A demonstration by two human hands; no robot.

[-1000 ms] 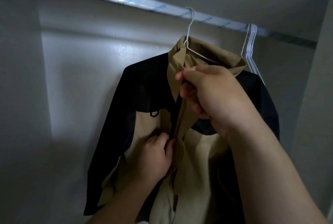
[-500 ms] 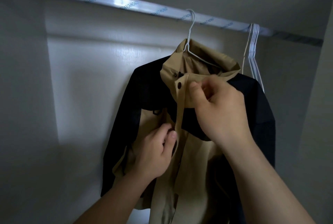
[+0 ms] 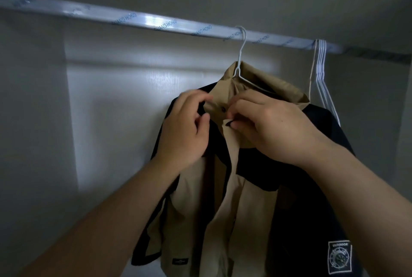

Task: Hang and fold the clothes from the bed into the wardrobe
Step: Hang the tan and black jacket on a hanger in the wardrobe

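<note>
The tan and black fabric jacket (image 3: 252, 198) hangs on a thin white wire hanger (image 3: 242, 54) hooked over the silver wardrobe rail (image 3: 156, 23), right of the rail's middle. It faces the camera with its tan collar (image 3: 267, 83) standing up around the hanger's neck. Both hands are at the top of the front opening. The left hand (image 3: 185, 134) is at the collar's left edge, its fingers (image 3: 196, 98) curled and pinching the fabric there between thumb and forefinger. The right hand (image 3: 272, 127) is just beside it, its fingers (image 3: 239, 124) pressed together on the tan front flap just below a small dark snap button (image 3: 224, 110). A pale square patch (image 3: 339, 257) shows on the black sleeve at the lower right. A bunch of bare white wire hangers (image 3: 321, 71) hangs near the rail's right end, just beside the jacket's shoulder. Behind everything is the wardrobe's pale back panel (image 3: 116, 109).
</note>
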